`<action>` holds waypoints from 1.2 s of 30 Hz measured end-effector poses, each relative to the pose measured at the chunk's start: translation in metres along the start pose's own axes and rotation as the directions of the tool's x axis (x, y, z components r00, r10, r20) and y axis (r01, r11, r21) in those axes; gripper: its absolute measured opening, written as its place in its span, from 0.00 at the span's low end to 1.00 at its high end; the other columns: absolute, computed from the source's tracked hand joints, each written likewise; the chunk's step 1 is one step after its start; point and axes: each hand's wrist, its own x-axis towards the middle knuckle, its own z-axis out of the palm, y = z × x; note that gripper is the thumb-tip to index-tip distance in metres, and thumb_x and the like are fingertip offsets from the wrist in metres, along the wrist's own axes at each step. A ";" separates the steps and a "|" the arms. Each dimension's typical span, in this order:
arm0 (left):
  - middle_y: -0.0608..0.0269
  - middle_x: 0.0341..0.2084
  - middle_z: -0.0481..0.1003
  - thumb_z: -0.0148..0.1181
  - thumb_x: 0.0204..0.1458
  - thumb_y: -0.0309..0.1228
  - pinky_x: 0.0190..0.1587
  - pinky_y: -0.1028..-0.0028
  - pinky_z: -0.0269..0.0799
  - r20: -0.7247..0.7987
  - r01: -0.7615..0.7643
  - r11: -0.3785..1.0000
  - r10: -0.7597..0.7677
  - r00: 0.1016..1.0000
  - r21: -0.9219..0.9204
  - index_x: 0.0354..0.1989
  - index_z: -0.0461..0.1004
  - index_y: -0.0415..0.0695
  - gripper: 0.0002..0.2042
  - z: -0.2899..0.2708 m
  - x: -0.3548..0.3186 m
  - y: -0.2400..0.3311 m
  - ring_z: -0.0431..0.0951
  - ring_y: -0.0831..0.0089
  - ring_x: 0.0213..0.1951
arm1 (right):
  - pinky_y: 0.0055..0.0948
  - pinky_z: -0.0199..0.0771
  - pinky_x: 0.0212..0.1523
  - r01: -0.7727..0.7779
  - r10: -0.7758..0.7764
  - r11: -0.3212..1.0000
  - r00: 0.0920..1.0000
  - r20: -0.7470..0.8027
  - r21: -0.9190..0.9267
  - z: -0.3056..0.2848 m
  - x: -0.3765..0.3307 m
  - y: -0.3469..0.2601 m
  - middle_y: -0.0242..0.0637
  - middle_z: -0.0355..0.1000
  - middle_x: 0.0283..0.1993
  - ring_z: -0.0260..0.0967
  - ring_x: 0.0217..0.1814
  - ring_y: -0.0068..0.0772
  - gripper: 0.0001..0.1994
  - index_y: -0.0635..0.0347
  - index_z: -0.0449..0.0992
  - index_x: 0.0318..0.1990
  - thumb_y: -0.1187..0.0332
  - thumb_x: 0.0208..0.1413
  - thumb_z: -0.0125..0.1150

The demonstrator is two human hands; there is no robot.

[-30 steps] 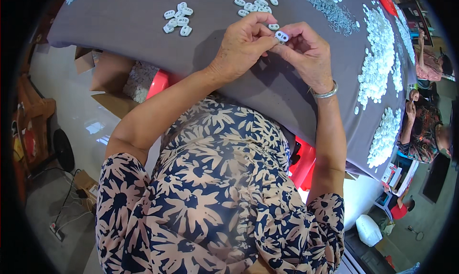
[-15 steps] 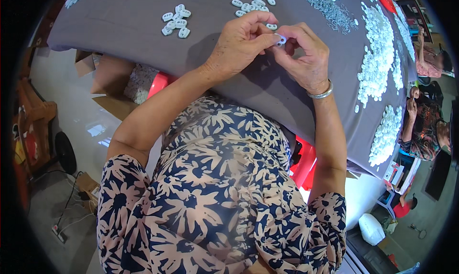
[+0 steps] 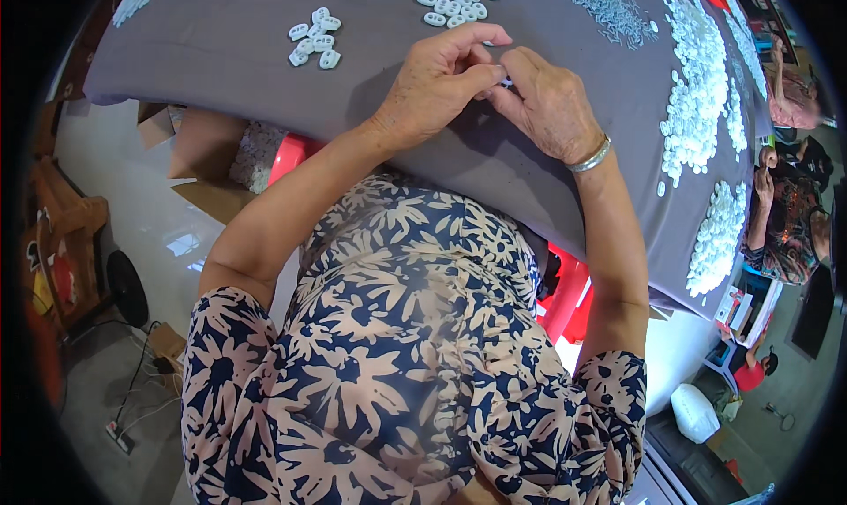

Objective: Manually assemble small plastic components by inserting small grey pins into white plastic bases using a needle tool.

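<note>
Both hands meet above the table near its front edge, with a small white oval two-hole piece (image 3: pixel 506 82) between their fingertips. My left hand (image 3: pixel 437 82) is closed, its thumb and fingertips at the piece's left side. From the other side, my right hand (image 3: pixel 551 108) pinches the piece and covers most of it. Beyond the hands lies a loose cluster of white oval two-hole pieces (image 3: pixel 454 11). Another cluster of similar pieces (image 3: pixel 315 42) sits to the left. Whether anything else is inside the fingers is hidden.
A grey cloth (image 3: pixel 265 86) covers the table. Small grey metal pieces (image 3: pixel 609 13) lie heaped at the far right, beside large spreads of white pieces (image 3: pixel 693 108). Below the edge are an open cardboard box (image 3: pixel 207 143) and a red chair (image 3: pixel 565 298). Other people (image 3: pixel 785 214) sit at right.
My right hand has turned inward, and its fingers now hide most of the white piece. The whole view has shifted slightly.
</note>
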 end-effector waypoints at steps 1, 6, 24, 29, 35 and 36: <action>0.68 0.29 0.72 0.55 0.55 0.21 0.37 0.82 0.70 0.001 0.003 1.000 -0.003 1.000 -0.001 0.52 0.70 0.40 0.15 0.001 -0.001 0.001 0.72 0.83 0.31 | 0.38 0.70 0.28 -0.007 0.007 1.000 1.000 0.020 -0.014 0.002 -0.003 0.001 0.42 0.67 0.30 0.69 0.28 0.46 0.11 0.61 0.67 0.32 0.65 0.52 0.62; 0.69 0.29 0.72 0.52 0.55 0.21 0.37 0.82 0.70 -0.036 0.026 0.993 -0.031 0.999 -0.117 0.51 0.72 0.41 0.15 0.008 -0.005 0.002 0.72 0.83 0.32 | 0.38 0.71 0.27 0.005 -0.006 1.000 1.000 0.028 0.013 0.005 -0.006 0.000 0.42 0.68 0.25 0.70 0.28 0.46 0.11 0.61 0.66 0.29 0.65 0.53 0.61; 0.73 0.24 0.71 0.52 0.55 0.27 0.32 0.84 0.64 -0.074 -0.121 0.826 0.193 0.978 0.551 0.41 0.76 0.43 0.08 -0.033 0.009 0.025 0.68 0.86 0.28 | 0.22 0.67 0.28 -0.412 0.457 0.877 0.873 -0.167 0.249 -0.019 -0.007 0.028 0.33 0.70 0.23 0.67 0.25 0.23 0.08 0.62 0.73 0.33 0.67 0.54 0.62; 0.54 0.28 0.76 0.49 0.48 0.29 0.37 0.61 0.72 -0.035 -0.025 0.253 0.227 0.973 0.967 0.28 0.77 0.43 0.09 -0.059 0.010 0.038 0.76 0.52 0.33 | 0.20 0.68 0.31 -0.369 0.405 0.911 0.886 -0.226 0.185 -0.008 -0.012 0.049 0.31 0.72 0.28 0.67 0.28 0.18 0.05 0.64 0.75 0.37 0.73 0.54 0.61; 0.60 0.27 0.72 0.50 0.50 0.29 0.37 0.63 0.70 -0.011 -0.012 0.078 0.293 0.956 0.997 0.32 0.75 0.44 0.07 -0.064 0.005 0.054 0.75 0.57 0.32 | 0.21 0.69 0.33 -0.265 0.280 0.954 0.955 -0.102 0.140 -0.001 -0.011 0.050 0.31 0.69 0.31 0.68 0.31 0.23 0.08 0.62 0.76 0.39 0.73 0.51 0.64; 0.60 0.26 0.72 0.50 0.50 0.29 0.36 0.64 0.70 -0.014 -0.033 0.127 0.349 0.937 0.991 0.32 0.75 0.44 0.07 -0.059 0.006 0.057 0.75 0.57 0.31 | 0.21 0.69 0.33 -0.263 0.278 0.955 0.955 -0.102 0.139 0.000 -0.011 0.050 0.31 0.69 0.31 0.68 0.31 0.23 0.08 0.62 0.76 0.39 0.73 0.51 0.64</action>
